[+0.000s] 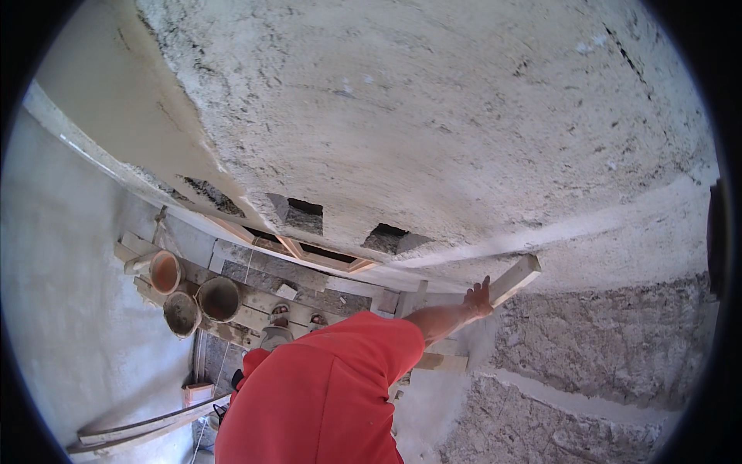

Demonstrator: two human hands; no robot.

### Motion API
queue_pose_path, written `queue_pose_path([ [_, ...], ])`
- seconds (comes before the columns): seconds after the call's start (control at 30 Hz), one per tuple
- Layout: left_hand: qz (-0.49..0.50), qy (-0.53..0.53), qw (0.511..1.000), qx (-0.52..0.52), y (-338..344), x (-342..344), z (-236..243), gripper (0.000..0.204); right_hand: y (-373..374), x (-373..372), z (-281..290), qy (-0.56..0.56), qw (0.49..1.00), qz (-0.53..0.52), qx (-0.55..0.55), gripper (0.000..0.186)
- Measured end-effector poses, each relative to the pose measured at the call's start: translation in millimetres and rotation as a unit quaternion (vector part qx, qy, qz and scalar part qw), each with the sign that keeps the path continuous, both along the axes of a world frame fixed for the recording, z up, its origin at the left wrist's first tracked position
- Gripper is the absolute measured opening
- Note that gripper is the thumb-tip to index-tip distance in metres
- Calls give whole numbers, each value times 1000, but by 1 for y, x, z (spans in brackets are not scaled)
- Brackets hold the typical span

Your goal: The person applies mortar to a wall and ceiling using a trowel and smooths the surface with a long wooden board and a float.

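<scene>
My right arm reaches out to the right from a red sleeve. The right hand [478, 300] is at the near end of a pale, squared wooden board [516, 280], its fingers against the board's side and seemingly gripping it. The board slants up and away beside the foot of the rough plastered wall [464, 116]. My left hand does not show; the red shirt [309, 394] covers that side, with a small dark band at its left edge.
My sandalled feet [280, 313] stand on scaffold planks [251, 317]. Several buckets [219, 299] stand on the planks at left. Square holes [304, 216] break the wall, above a wooden frame [290, 246]. Long boards [147, 425] lean at lower left.
</scene>
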State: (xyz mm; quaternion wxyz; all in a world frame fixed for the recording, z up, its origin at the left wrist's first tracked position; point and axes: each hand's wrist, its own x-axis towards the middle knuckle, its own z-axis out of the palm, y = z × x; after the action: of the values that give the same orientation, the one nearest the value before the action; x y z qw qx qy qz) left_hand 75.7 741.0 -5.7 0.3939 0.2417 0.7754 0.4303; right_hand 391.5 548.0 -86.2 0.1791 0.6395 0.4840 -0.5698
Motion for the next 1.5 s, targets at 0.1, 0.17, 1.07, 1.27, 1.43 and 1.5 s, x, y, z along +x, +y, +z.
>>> queue_pose_path([
  [0.1, -5, 14, 1000, 11, -27, 0, 2, 104, 6, -17, 0, 4, 1000, 24, -5, 20],
  [0.17, 24, -13, 999, 22, -53, -2, -21, 105, 13, -33, 2, 7, 998, 60, -6, 19],
  [1.07, 605, -158, 755, -197, -717, 52, -338, 50, -45, -242, 68, -81, 906, 416, -13, 19],
  [1.27, 752, -204, 596, -193, -780, 54, -433, 56, -113, -278, 23, -94, 869, 477, 89, 28],
  [1.43, 815, -221, 505, -177, -877, 38, -543, 71, -69, -241, -57, -153, 840, 497, 151, 39],
  [1.5, 832, -286, 452, -146, -924, 53, -589, 77, -51, -237, -96, -173, 805, 550, 139, 40],
])
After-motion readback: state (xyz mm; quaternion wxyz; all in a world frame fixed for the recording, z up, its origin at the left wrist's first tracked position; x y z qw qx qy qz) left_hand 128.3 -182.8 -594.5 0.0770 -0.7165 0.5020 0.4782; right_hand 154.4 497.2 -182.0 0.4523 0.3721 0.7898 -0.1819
